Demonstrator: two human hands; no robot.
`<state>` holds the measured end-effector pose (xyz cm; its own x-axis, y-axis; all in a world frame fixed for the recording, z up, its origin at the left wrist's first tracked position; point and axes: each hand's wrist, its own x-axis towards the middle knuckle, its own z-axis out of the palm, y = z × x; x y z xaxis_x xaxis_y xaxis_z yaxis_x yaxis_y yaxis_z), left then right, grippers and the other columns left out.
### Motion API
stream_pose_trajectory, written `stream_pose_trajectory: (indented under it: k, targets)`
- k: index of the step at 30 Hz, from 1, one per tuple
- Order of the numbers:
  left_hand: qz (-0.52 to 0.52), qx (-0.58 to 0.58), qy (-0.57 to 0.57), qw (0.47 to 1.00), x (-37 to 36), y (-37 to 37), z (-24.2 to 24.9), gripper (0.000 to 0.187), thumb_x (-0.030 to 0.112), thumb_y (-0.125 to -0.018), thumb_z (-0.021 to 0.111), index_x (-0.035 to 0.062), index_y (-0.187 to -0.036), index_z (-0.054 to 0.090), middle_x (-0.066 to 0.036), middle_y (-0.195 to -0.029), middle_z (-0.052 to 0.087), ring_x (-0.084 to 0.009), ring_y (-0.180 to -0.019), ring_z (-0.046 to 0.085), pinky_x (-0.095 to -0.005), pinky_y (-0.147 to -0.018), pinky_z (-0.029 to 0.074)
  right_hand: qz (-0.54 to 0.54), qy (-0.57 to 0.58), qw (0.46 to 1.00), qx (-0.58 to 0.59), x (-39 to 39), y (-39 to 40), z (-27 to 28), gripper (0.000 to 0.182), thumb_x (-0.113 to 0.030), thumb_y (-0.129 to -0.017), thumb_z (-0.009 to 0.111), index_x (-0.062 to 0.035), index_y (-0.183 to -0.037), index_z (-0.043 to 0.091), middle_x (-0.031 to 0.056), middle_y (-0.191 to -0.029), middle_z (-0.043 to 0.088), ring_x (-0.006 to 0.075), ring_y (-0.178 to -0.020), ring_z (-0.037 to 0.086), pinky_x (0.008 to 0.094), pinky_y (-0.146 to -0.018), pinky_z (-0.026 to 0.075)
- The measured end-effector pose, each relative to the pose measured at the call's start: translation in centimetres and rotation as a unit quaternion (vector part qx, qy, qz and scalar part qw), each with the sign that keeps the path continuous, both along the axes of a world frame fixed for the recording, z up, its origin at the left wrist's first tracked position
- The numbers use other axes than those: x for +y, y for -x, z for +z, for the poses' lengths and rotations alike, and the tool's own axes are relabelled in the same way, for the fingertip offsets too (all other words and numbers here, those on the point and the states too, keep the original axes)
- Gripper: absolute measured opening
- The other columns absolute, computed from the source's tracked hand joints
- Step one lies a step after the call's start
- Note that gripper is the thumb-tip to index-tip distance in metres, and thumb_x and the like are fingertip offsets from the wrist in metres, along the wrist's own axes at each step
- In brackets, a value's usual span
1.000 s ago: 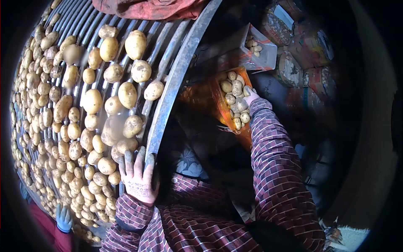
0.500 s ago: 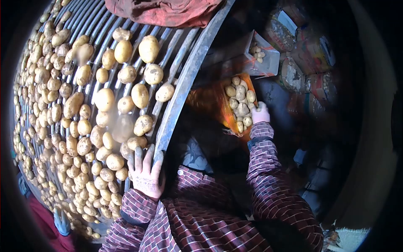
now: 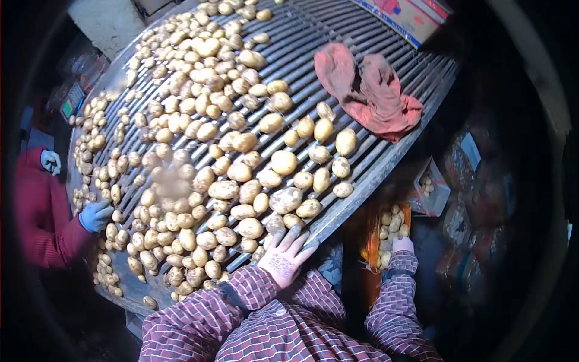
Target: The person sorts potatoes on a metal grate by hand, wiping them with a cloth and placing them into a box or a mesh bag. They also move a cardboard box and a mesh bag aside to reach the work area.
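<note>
My left hand [image 3: 284,258], in a pale glove with dirty fingertips, lies spread on the near edge of the roller table [image 3: 356,202], touching the potatoes [image 3: 250,228] there. Down to the right, my right hand [image 3: 403,244], also gloved, is at the near right side of an orange-lined box [image 3: 365,241] that holds potatoes. Its fingers are hidden among the potatoes and the box edge. Many potatoes of mixed size cover the metal rollers, some with dark soil on them.
A red cloth [image 3: 368,90] lies on the rollers, with a printed carton [image 3: 410,18] beyond it. At left, a co-worker in a dark red sleeve [image 3: 66,238] has a blue-gloved hand [image 3: 96,216] by the potatoes. A white box [image 3: 431,190] and filled bags stand lower right.
The view has swung left and shows more of the table and the co-worker. My left hand still lies spread on the edge, and my right hand remains at the orange-lined box.
</note>
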<state>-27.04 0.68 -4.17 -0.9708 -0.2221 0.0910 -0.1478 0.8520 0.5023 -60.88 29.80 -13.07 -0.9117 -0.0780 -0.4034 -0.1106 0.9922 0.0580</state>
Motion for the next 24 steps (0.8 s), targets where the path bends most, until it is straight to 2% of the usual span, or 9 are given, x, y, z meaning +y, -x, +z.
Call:
stream_pose_trajectory:
  k: [3, 5, 9, 13, 15, 19, 20, 22, 24]
  targets:
    - [-0.022, -0.031, -0.038, 0.999, -0.5, -0.3, 0.9, 0.072, 0.034, -0.074, 0.073, 0.0147, -0.138, 0.047, -0.015, -0.14, 0.045, -0.038, -0.135, 0.036, -0.0576, -0.109, 0.027, 0.082, 0.185, 0.972, 0.116, -8.8, -0.9, 7.9, 0.038, -0.039, -0.09, 0.058, -0.0088, -0.111, 0.068, 0.0214, -0.105, 0.067, 0.0385, -0.099, 0.064, 0.0443, -0.088, 0.05]
    - [-0.028, -0.033, -0.052, 0.998, -0.6, -0.5, 1.1, 0.076, 0.04, -0.077, 0.071, 0.0114, -0.141, 0.041, -0.017, -0.141, 0.043, -0.0399, -0.137, 0.032, -0.0574, -0.111, 0.024, 0.192, 0.45, 0.861, 0.141, -15.1, -2.7, 10.6, 0.031, -0.029, -0.089, 0.061, -0.0092, -0.111, 0.068, 0.02, -0.104, 0.067, 0.0361, -0.096, 0.065, 0.041, -0.086, 0.051]
    - [-0.048, 0.011, -0.105, 0.993, -1.8, -1.4, 1.1, 0.072, 0.037, -0.079, 0.069, 0.0103, -0.14, 0.041, -0.015, -0.14, 0.044, -0.0377, -0.137, 0.032, -0.0542, -0.112, 0.025, 0.398, 0.435, 0.807, 0.025, -28.4, -11.0, 16.6, 0.03, -0.026, -0.086, 0.061, -0.0052, -0.107, 0.069, 0.0145, -0.103, 0.069, 0.0334, -0.094, 0.066, 0.0389, -0.085, 0.051]
    - [-0.017, 0.055, -0.182, 0.982, -5.4, -3.7, 2.0, 0.052, 0.026, -0.083, 0.064, 0.0082, -0.13, 0.051, -0.014, -0.127, 0.055, -0.0349, -0.128, 0.044, -0.0483, -0.107, 0.034, 0.425, 0.054, 0.904, 0.004, -38.3, -17.1, 14.8, 0.046, -0.045, -0.089, 0.058, -0.0037, -0.107, 0.067, 0.0144, -0.105, 0.069, 0.0277, -0.096, 0.067, 0.0371, -0.082, 0.053]
    - [0.061, 0.092, -0.124, 0.986, -8.2, -5.7, 3.3, 0.041, 0.017, -0.08, 0.064, 0.0064, -0.119, 0.059, -0.014, -0.119, 0.061, -0.0347, -0.119, 0.051, -0.0453, -0.103, 0.039, 0.443, 0.036, 0.89, 0.101, -40.4, -16.3, 8.6, 0.054, -0.052, -0.089, 0.056, -0.0014, -0.107, 0.064, 0.0179, -0.097, 0.07, 0.0294, -0.093, 0.068, 0.0408, -0.083, 0.052]
    - [0.228, 0.098, -0.001, 0.969, -13.6, -10.4, 2.4, 0.048, 0.015, -0.076, 0.069, 0.0082, -0.122, 0.057, -0.014, -0.124, 0.057, -0.0346, -0.121, 0.049, -0.0468, -0.106, 0.036, 0.419, 0.029, 0.907, -0.011, -42.0, -15.5, 10.4, 0.049, -0.045, -0.082, 0.065, -0.0027, -0.107, 0.066, 0.0174, -0.098, 0.07, 0.0305, -0.097, 0.068, 0.0413, -0.084, 0.053]
    - [0.255, 0.072, 0.01, 0.964, -14.5, -11.0, 2.1, 0.048, 0.017, -0.077, 0.069, 0.0082, -0.122, 0.057, -0.013, -0.126, 0.055, -0.0341, -0.123, 0.048, -0.048, -0.106, 0.034, 0.421, 0.044, 0.906, -0.019, -41.8, -15.5, 12.2, 0.043, -0.042, -0.08, 0.067, -0.0033, -0.099, 0.068, 0.0184, -0.097, 0.07, 0.0321, -0.096, 0.067, 0.0423, -0.083, 0.053]
    - [0.265, 0.055, -0.01, 0.963, -16.7, -12.6, 0.9, 0.05, 0.019, -0.077, 0.07, 0.0085, -0.124, 0.056, -0.012, -0.128, 0.054, -0.0333, -0.124, 0.046, -0.0481, -0.107, 0.034, 0.397, 0.179, 0.882, -0.179, -41.3, -13.3, 13.3, 0.047, -0.04, -0.083, 0.065, 0.0002, -0.107, 0.066, 0.0201, -0.1, 0.068, 0.0285, -0.097, 0.067, 0.0383, -0.086, 0.052]
    - [0.249, 0.039, -0.031, 0.967, -18.3, -12.5, 1.3, 0.045, 0.021, -0.078, 0.07, 0.0097, -0.121, 0.059, -0.012, -0.121, 0.059, -0.0303, -0.118, 0.052, -0.0448, -0.103, 0.037, 0.346, 0.429, 0.765, -0.334, -40.8, -11.2, 12.4, 0.051, -0.03, -0.085, 0.065, -0.0015, -0.126, 0.057, 0.0117, -0.114, 0.064, 0.0216, -0.101, 0.063, 0.0306, -0.089, 0.049]
